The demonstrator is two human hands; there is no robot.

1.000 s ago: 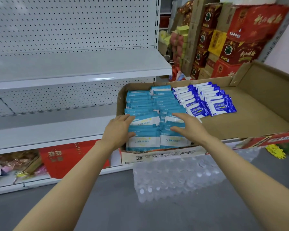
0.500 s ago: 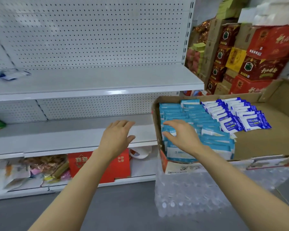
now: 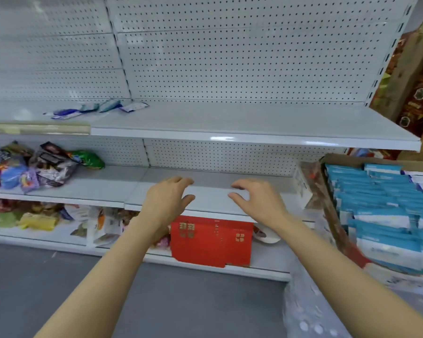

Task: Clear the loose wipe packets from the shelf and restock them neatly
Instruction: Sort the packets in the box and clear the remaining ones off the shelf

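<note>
Several loose wipe packets in blue and white lie scattered on the upper white shelf, far left of my hands. At the right edge a cardboard box holds rows of teal wipe packets. My left hand and my right hand hover side by side in front of the middle shelf. Both have loosely spread fingers and hold nothing. Neither touches a packet.
Mixed snack bags sit on the middle shelf at the left. A red box stands on the bottom shelf below my hands, with more bags to its left. A wrapped pack of water bottles supports the cardboard box. Red cartons stack behind.
My view has swung left from the box to the shelving. Both hands came off the teal packets in the box and now hover empty before the middle shelf.
</note>
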